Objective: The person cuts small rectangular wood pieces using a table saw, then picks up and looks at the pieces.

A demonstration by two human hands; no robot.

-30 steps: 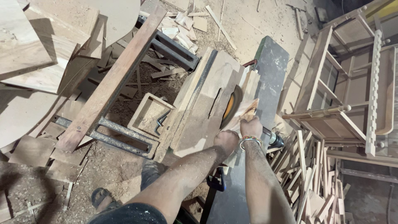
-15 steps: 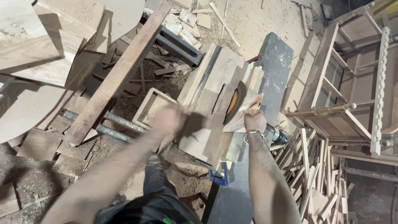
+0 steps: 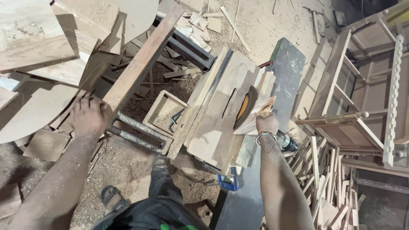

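The right hand has its grip closed on a small wood piece, held at the saw desk's right edge, touching the orange-centred blade. The left hand lies flat and open on a long plank well off to the left—holding nothing. To do this well (my judgement), feed slowly, fingers behind the blade—eyes on the cut.

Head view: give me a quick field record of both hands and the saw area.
left hand: left hand rests on the end of a long wooden beam
right hand: right hand grips a small wood piece
wood piece: held against the saw blade
saw table: wooden top, dusty
floor: sawdust and offcuts
right of saw: wooden chair frame
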